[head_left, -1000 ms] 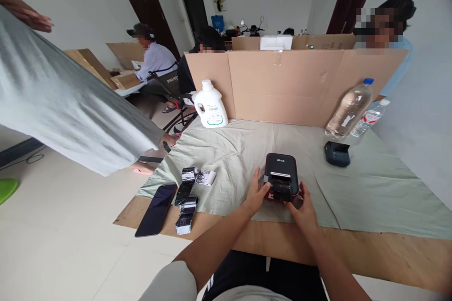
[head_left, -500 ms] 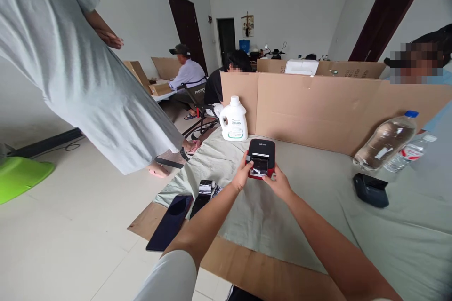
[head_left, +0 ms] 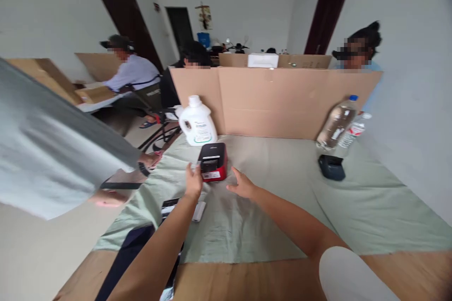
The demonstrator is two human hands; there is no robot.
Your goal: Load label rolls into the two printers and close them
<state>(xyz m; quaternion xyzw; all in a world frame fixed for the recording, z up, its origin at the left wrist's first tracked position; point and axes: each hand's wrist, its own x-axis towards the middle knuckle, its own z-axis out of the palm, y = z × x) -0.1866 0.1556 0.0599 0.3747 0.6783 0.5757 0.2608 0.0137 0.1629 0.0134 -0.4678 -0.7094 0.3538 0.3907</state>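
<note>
Head view: half-full bottle [head_left: 335,123] near cardboard [head_left: 282,101]

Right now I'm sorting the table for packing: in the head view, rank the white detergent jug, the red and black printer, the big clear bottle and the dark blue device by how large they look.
1. white detergent jug
2. big clear bottle, close to the jug, so that order is unsure
3. red and black printer
4. dark blue device
</note>
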